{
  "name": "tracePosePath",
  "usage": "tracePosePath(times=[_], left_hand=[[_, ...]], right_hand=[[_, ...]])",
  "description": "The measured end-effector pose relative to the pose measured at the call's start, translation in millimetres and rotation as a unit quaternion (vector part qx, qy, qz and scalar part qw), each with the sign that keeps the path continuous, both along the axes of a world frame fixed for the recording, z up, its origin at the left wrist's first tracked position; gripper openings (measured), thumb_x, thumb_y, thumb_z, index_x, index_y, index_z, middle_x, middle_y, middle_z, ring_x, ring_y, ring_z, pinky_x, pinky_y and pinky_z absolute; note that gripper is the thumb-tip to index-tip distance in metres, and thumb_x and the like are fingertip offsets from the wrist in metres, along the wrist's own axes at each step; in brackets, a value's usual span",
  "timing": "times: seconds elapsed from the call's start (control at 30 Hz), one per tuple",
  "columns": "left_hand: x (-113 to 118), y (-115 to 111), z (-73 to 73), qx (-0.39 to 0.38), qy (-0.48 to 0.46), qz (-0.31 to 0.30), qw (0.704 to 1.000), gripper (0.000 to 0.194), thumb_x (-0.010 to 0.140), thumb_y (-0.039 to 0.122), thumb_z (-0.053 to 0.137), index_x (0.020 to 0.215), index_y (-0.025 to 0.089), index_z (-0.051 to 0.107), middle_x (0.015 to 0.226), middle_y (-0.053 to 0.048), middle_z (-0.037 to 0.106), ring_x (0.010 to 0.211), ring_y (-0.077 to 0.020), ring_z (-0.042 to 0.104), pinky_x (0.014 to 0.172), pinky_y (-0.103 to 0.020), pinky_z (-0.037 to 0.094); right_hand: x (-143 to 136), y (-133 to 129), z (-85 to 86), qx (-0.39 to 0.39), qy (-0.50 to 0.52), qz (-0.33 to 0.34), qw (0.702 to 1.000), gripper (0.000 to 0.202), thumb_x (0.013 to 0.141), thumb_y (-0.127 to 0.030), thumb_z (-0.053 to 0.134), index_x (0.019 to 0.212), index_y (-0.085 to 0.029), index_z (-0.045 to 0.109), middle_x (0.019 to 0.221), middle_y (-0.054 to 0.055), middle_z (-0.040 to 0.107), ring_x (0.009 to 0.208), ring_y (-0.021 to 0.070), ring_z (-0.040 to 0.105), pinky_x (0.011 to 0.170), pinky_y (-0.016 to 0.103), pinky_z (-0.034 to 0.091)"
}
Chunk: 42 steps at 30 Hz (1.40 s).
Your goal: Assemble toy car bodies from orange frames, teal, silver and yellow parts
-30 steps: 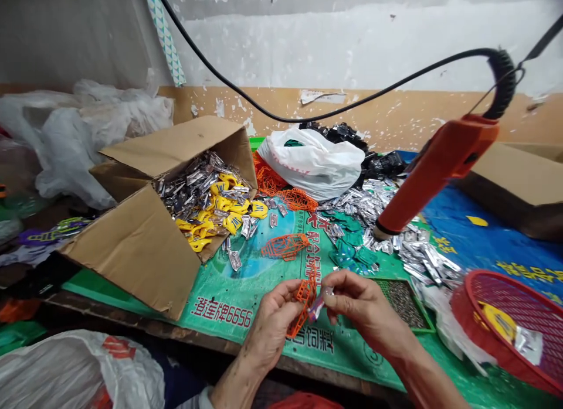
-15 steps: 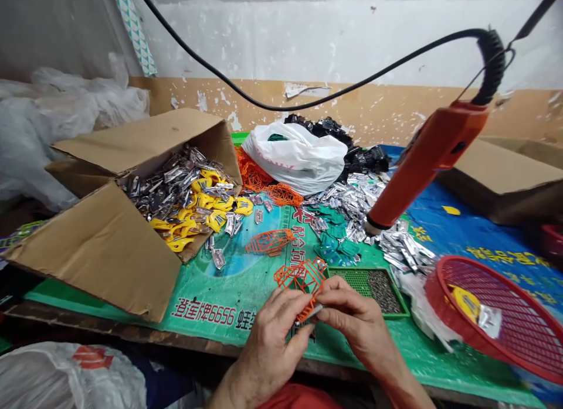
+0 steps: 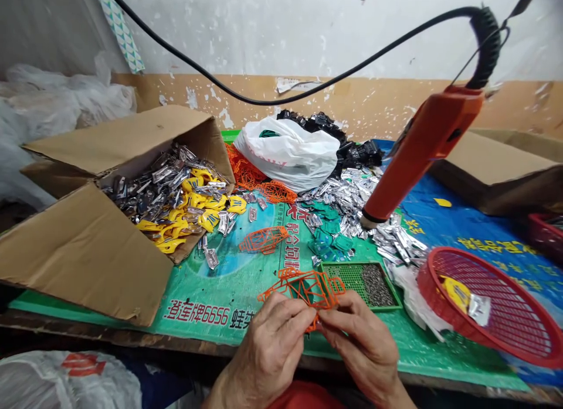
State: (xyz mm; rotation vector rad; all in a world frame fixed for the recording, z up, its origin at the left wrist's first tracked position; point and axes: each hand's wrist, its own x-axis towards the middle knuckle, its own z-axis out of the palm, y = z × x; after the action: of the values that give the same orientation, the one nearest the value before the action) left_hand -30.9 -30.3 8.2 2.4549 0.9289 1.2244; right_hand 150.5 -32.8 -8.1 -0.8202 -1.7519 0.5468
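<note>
My left hand (image 3: 275, 338) and my right hand (image 3: 363, 338) pinch an orange openwork plastic frame (image 3: 308, 286) between them, low in the middle of the view. Some dark green shows through its bars. The fingers hide the frame's lower part. Just behind the right hand lies a green tray (image 3: 347, 274) with many small metal pieces (image 3: 377, 285). Another orange frame (image 3: 264, 239) rests on the green sheet farther back. The red electric screwdriver (image 3: 422, 157) hangs tilted at the right, its tip above the silver pieces (image 3: 402, 245).
An open cardboard box (image 3: 118, 262) at the left spills yellow and silver parts (image 3: 206, 204). A white bag (image 3: 288, 154) and black parts (image 3: 365, 154) stand behind. The red basket (image 3: 492, 309) is at the right, before another box (image 3: 497, 169).
The orange frame has turned in my hands and now lies more sideways. My fingers have shifted along it. A thin light strip seen between them earlier no longer shows. The whole view has shifted slightly.
</note>
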Motion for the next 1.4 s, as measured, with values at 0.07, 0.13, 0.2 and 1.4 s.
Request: tracePosePath(times=[0.07,0.13,0.2,1.4], left_hand=[[0.5,-0.4,1.0,-0.003,0.003,-0.003,1.0,0.043,0.08,-0.006,0.044,0.116,0.015,0.053,0.097,-0.009,0.066,0.085,-0.0188,0.056,0.078,-0.033,0.05],[1.2,-0.8,2.1,-0.005,0.003,-0.007,1.0,0.044,0.08,-0.006,0.044,0.117,0.015,0.053,0.096,-0.009,0.066,0.084,-0.0189,0.056,0.077,-0.033,0.05],[1.8,-1.0,3.2,-0.008,0.002,-0.011,1.0,0.044,0.08,-0.005,0.044,0.118,0.016,0.053,0.096,-0.009,0.066,0.084,-0.019,0.056,0.075,-0.033,0.051],[2.4,-2.6,4.3,0.073,-0.005,0.095,0.993,0.02,0.079,0.0,0.058,0.086,0.018,0.063,0.099,-0.002,0.072,0.113,-0.0258,0.048,0.094,-0.044,0.039]], right_hand=[[-0.8,-1.6,0.1,0.02,-0.007,-0.025,0.999,0.039,0.081,-0.005,0.062,0.111,-0.03,0.065,0.086,0.002,0.054,0.073,0.0108,0.058,0.059,0.019,0.051],[-1.3,-2.3,1.1,0.031,-0.016,-0.04,0.999,0.037,0.082,-0.006,0.062,0.11,-0.03,0.065,0.083,0.002,0.052,0.071,0.0107,0.057,0.056,0.019,0.051],[-1.1,-2.1,2.5,0.04,-0.029,-0.049,0.998,0.034,0.083,-0.008,0.061,0.109,-0.03,0.065,0.083,0.002,0.051,0.071,0.0106,0.057,0.055,0.019,0.051],[12.7,-13.8,-20.0,0.11,-0.105,-0.13,0.98,0.026,0.082,-0.004,0.056,0.1,-0.022,0.063,0.117,0.009,0.051,0.117,0.0289,0.044,0.089,0.049,0.04]])
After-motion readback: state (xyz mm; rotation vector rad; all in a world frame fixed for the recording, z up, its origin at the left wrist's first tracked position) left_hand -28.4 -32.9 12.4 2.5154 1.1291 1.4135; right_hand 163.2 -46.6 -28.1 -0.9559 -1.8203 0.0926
